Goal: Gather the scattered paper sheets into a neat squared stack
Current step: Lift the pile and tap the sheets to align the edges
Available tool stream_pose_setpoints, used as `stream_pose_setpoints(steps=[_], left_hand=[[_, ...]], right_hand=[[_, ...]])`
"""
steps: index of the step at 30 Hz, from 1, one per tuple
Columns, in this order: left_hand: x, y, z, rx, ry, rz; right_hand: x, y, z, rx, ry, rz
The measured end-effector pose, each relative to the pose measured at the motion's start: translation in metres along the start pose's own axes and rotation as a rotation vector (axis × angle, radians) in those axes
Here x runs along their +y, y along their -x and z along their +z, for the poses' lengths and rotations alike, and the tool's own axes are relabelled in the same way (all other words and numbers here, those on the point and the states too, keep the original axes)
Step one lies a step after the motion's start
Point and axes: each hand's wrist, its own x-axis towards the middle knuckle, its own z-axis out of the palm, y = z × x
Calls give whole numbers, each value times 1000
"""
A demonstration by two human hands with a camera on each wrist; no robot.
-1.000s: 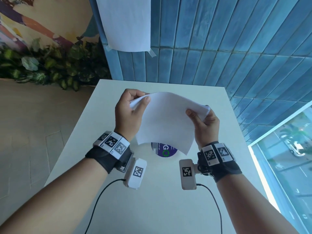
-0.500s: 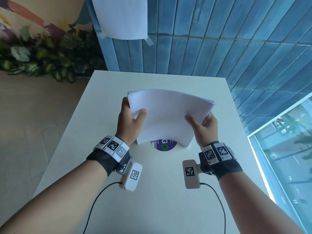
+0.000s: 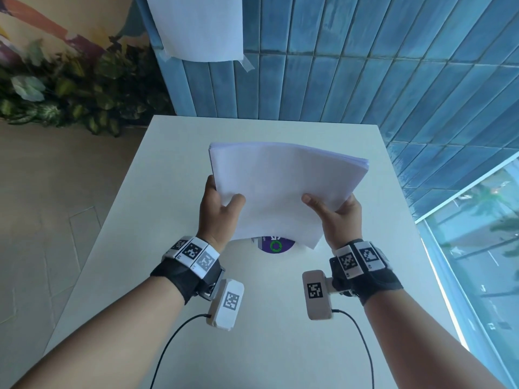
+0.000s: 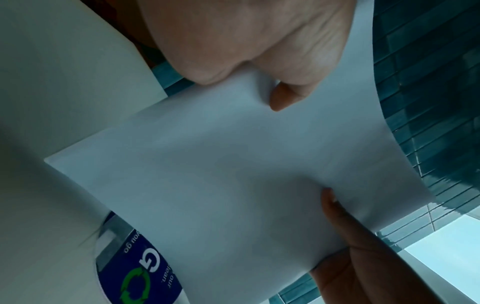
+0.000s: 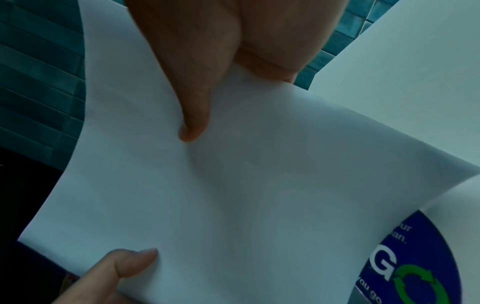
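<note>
A bundle of white paper sheets (image 3: 280,186) is held above the white table (image 3: 280,346) with its far edge tipped upward. My left hand (image 3: 219,206) grips the bundle's left side, thumb on top and fingers underneath. My right hand (image 3: 337,214) grips the right side the same way. In the left wrist view the paper sheets (image 4: 233,174) fill the frame under my left hand's thumb (image 4: 285,98). The right wrist view shows the paper sheets (image 5: 233,185) bowed, with my right hand's thumb (image 5: 192,123) pressed on them. The sheets' far edges look roughly aligned.
A round purple sticker (image 3: 276,245) with a green recycling mark lies on the table under the bundle's near edge. A sheet of paper (image 3: 199,26) is taped to the blue tiled wall. Plants (image 3: 70,94) stand at far left; a window (image 3: 477,262) is on the right.
The bundle was bent and curled between my hands a second ago; it has flattened out and tipped its far edge up. My left hand slid down its left side.
</note>
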Motion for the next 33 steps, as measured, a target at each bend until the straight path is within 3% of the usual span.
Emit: stream_pose_setpoints(steps=[7, 24, 33], left_hand=[[-19, 10, -7, -81, -28, -60], [-41, 10, -12, -72, -51, -30], [-75, 15, -13, -156, -189, -99]], right_hand=[[21, 7, 0, -47, 211, 7], [35, 10, -4, -17, 231, 32], [48, 10, -4, -29, 263, 117]])
